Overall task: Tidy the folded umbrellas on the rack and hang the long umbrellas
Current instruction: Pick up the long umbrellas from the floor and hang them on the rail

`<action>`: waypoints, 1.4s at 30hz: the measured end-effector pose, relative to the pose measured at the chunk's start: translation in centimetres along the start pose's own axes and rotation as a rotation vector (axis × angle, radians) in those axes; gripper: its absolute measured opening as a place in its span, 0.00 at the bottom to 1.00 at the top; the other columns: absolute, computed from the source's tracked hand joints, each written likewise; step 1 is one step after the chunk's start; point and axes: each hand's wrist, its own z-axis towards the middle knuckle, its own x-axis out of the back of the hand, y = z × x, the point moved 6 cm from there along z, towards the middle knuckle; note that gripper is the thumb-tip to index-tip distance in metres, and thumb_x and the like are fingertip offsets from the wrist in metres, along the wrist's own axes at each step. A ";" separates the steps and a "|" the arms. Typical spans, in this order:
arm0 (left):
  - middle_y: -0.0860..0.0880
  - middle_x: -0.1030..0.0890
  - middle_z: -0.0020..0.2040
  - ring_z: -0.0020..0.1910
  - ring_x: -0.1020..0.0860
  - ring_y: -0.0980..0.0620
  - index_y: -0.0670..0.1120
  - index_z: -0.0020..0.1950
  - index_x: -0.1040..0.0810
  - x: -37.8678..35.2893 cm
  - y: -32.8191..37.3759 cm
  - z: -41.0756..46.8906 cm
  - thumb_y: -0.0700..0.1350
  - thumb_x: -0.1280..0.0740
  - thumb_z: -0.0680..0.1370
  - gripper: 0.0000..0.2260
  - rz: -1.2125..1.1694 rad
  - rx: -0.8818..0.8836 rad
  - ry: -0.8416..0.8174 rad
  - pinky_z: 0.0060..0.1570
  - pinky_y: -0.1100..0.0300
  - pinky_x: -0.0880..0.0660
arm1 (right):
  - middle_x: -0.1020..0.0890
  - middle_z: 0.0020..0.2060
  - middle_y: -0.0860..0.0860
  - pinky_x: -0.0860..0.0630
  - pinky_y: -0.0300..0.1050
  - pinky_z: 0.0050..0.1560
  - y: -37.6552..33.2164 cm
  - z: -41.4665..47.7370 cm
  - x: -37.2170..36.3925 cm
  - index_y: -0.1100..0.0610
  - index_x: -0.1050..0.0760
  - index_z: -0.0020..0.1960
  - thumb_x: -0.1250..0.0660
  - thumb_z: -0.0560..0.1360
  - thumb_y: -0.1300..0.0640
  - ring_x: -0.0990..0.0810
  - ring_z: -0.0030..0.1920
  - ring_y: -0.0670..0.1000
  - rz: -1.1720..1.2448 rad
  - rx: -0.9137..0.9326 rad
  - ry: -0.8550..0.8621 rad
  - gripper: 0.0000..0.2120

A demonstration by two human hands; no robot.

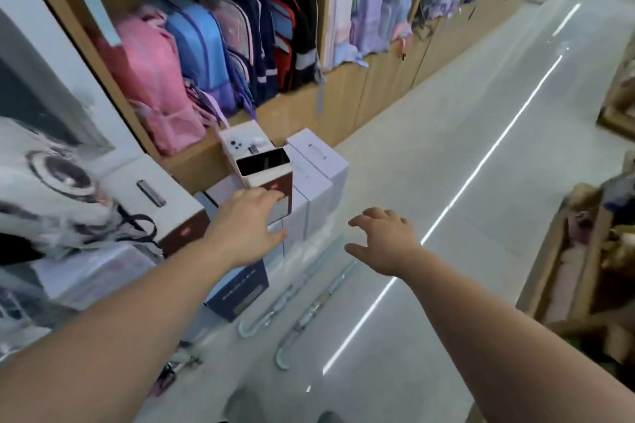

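Observation:
Two long pale umbrellas with curved handles lie side by side on the grey floor, one (275, 306) nearer the boxes and the other (316, 309) to its right. My left hand (247, 220) reaches forward above the stacked boxes, fingers spread, holding nothing. Out over the floor, my right hand (381, 240) hovers above the umbrellas' far ends with fingers apart and empty. No umbrella rack or folded umbrellas are visible.
White and dark product boxes (309, 175) are stacked on the floor by a wooden shelf (281, 113) of backpacks (154, 79). A dark blue box (240, 288) sits beside the umbrellas. Wooden displays (577, 271) stand at the right across the aisle.

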 end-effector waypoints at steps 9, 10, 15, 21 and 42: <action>0.48 0.31 0.75 0.72 0.34 0.45 0.52 0.79 0.39 -16.3 -3.7 8.0 0.60 0.33 0.78 0.33 -0.047 0.071 -0.297 0.66 0.51 0.32 | 0.33 0.74 0.48 0.37 0.56 0.71 5.3 9.4 -12.6 0.43 0.35 0.75 0.38 0.77 0.35 0.35 0.74 0.57 0.058 -0.063 -0.186 0.29; 0.48 0.31 0.74 0.71 0.33 0.45 0.52 0.79 0.39 -18.4 -4.1 8.9 0.60 0.33 0.78 0.33 -0.047 0.085 -0.324 0.66 0.51 0.32 | 0.33 0.75 0.48 0.37 0.56 0.72 6.0 10.6 -14.5 0.43 0.35 0.75 0.39 0.77 0.35 0.36 0.74 0.56 0.080 -0.072 -0.208 0.29; 0.48 0.29 0.73 0.70 0.31 0.45 0.52 0.77 0.37 -31.1 -6.9 13.5 0.60 0.34 0.78 0.31 -0.116 0.166 -0.425 0.66 0.50 0.29 | 0.34 0.76 0.47 0.39 0.54 0.73 9.7 17.7 -25.6 0.42 0.35 0.75 0.39 0.78 0.37 0.37 0.75 0.54 0.104 -0.064 -0.295 0.28; 0.49 0.27 0.69 0.68 0.30 0.45 0.52 0.76 0.36 -49.8 -11.6 17.8 0.59 0.34 0.78 0.30 -0.154 0.284 -0.505 0.62 0.52 0.28 | 0.34 0.75 0.48 0.38 0.52 0.71 13.0 27.3 -42.9 0.43 0.36 0.76 0.39 0.78 0.37 0.35 0.74 0.55 0.074 0.011 -0.391 0.28; 0.49 0.28 0.70 0.65 0.26 0.47 0.53 0.76 0.35 -88.4 -19.5 17.1 0.52 0.30 0.77 0.28 -0.278 0.386 -0.734 0.62 0.52 0.26 | 0.41 0.79 0.45 0.62 0.63 0.77 14.8 40.1 -77.4 0.35 0.37 0.74 0.41 0.81 0.42 0.54 0.81 0.57 -0.030 0.343 -0.415 0.22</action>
